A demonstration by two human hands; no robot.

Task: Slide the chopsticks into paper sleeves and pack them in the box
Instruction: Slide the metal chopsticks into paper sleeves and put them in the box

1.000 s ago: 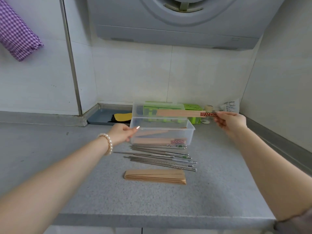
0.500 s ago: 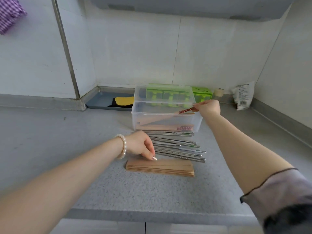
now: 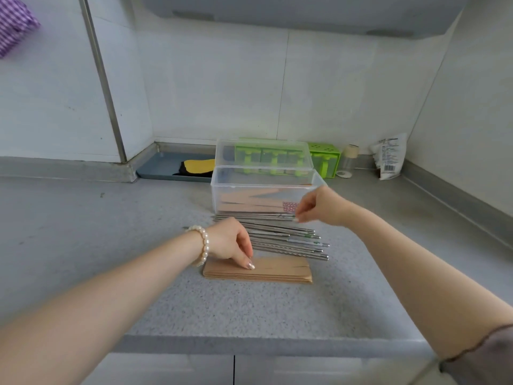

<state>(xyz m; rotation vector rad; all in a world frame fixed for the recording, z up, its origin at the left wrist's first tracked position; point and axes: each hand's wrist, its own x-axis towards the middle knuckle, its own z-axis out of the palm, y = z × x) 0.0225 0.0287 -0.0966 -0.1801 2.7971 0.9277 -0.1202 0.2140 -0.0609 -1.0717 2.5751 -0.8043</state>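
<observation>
Steel chopsticks (image 3: 280, 240) between sleeves (image 3: 277, 270) (left hand (image 3: 230, 243) pressing) and box (image 3: 249, 190); right hand (image 3: 319, 207) empty.

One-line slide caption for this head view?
Left hand touches the paper sleeves; right hand reaches for metal chopsticks before the box.

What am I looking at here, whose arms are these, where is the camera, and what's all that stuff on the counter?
There is no machine here: these are a person's two bare arms, filmed by one wide-angle camera worn on the head, looking forward and down. On the grey speckled countertop lies a stack of brown paper sleeves, behind it a row of loose silver metal chopsticks, then a clear plastic box already holding some sleeved chopsticks. The left hand, with a pearl bracelet on its wrist, touches the sleeve stack with its fingertips. The right hand reaches down to the farthest chopsticks; whether it already pinches one is hard to tell. Green containers stand at the back.
</observation>
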